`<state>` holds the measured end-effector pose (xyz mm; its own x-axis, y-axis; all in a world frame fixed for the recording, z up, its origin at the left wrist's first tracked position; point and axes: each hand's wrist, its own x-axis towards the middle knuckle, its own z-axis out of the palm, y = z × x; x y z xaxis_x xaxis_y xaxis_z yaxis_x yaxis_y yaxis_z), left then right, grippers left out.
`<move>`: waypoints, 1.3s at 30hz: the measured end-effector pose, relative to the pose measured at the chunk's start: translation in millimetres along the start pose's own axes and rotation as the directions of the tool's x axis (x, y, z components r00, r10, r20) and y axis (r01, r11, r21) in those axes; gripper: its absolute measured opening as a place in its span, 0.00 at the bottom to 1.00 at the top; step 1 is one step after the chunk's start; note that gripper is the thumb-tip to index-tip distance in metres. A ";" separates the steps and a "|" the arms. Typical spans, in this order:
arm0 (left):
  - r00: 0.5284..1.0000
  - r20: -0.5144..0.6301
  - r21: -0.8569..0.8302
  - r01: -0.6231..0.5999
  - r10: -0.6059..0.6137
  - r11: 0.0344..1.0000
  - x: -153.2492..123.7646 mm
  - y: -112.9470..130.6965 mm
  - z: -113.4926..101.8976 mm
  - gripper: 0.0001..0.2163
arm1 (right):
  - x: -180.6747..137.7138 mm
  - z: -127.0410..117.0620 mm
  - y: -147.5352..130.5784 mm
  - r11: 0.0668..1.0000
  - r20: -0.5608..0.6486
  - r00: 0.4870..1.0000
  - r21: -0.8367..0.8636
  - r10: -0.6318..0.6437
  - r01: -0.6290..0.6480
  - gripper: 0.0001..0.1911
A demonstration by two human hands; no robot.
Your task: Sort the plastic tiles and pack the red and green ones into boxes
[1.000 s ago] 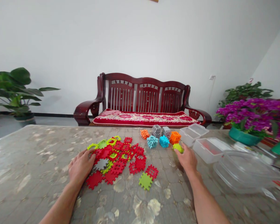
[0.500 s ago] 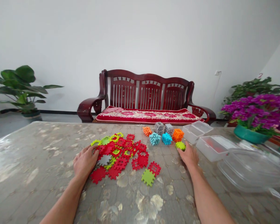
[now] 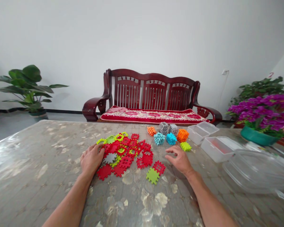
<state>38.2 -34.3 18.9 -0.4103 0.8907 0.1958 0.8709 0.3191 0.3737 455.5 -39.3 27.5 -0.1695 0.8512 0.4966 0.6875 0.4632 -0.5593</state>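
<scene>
My left hand [image 3: 92, 157] rests at the left edge of a pile of flat toothed puzzle tiles, its fingers stretched out and holding nothing. Most are red tiles [image 3: 104, 172], mixed with lime-green ones and a grey tile [image 3: 110, 158]. My right hand [image 3: 179, 158] hovers over the table with thumb and fingers apart and nothing between them. A green tile [image 3: 152, 175] and a red window tile [image 3: 159, 167] lie to its left. Beyond it sit interlocked clusters: a light-blue one [image 3: 159, 138], a bright-blue one [image 3: 171, 138], orange ones [image 3: 183, 135], grey ones [image 3: 163, 128] and a lime-green piece [image 3: 186, 146].
Clear plastic boxes [image 3: 217, 151] and a large clear lid or container [image 3: 255, 171] stand on the right. Purple flowers [image 3: 265, 110] in a green pot [image 3: 257, 136] are behind them. A wooden bench [image 3: 153, 91] faces the patterned table [image 3: 52, 176].
My right hand has left the lime-green piece and moved left toward the tiles, fingers now apart. My left hand stays beside the pile. The view has shifted slightly.
</scene>
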 end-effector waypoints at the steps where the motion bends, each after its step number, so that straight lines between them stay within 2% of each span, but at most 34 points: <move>1: 1.000 0.000 -0.002 0.002 -0.002 1.000 -0.1 0.1 0.0 0.21 | -0.3 2.7 -11.1 0.997 0.105 0.993 0.059 -0.052 0.046 0.08; 3: 1.000 0.006 -0.004 0.006 -0.006 1.000 0.0 0.2 0.0 0.21 | -0.6 4.5 -30.4 0.987 0.287 0.949 0.131 -0.129 0.095 0.11; 6: 1.000 0.018 -0.001 0.006 -0.006 1.000 0.5 0.0 -0.1 0.21 | -1.7 2.3 -49.2 0.983 0.477 0.863 0.148 -0.169 0.110 0.23; 9: 1.000 0.016 0.006 0.006 -0.006 1.000 1.2 -1.3 1.0 0.21 | -4.0 1.9 -57.8 0.986 0.596 0.785 0.099 -0.167 0.134 0.34; 11: 1.000 0.009 0.011 0.001 -0.001 1.000 1.7 -2.5 2.3 0.21 | -5.5 4.3 -60.9 0.985 0.645 0.747 0.059 -0.161 0.161 0.36; 13: 1.000 0.004 0.016 -0.004 0.004 1.000 2.1 -3.5 3.3 0.21 | -6.5 7.5 -63.6 0.982 0.663 0.732 0.022 -0.156 0.190 0.34; 20: 1.000 -0.002 0.023 -0.014 0.014 1.000 2.4 -4.4 3.6 0.21 | -7.2 12.9 -70.2 0.961 0.618 0.767 -0.065 -0.172 0.268 0.26; 25: 1.000 -0.007 0.015 -0.012 0.012 1.000 2.4 -4.4 4.0 0.21 | -8.6 17.3 -67.6 0.945 0.582 0.798 -0.148 -0.156 0.293 0.26; 29: 1.000 -0.010 0.004 -0.008 0.008 1.000 1.5 -3.1 3.0 0.20 | -8.9 20.5 -63.6 0.948 0.551 0.827 -0.191 -0.113 0.256 0.28; 33: 1.000 -0.007 -0.012 -0.002 0.002 1.000 0.3 -1.2 0.6 0.20 | -7.8 21.9 -60.4 0.965 0.485 0.873 -0.195 -0.059 0.174 0.24; 39: 1.000 -0.024 -0.032 -0.003 0.002 0.999 -0.8 0.2 -1.3 0.19 | -5.4 21.3 -52.7 0.980 0.315 0.949 -0.195 0.031 0.033 0.24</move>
<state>38.4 -35.4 20.0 -0.4149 0.8833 0.2184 0.8631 0.3062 0.4016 405.2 -63.1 40.1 -0.3620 0.8994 0.2451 0.8061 0.4341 -0.4023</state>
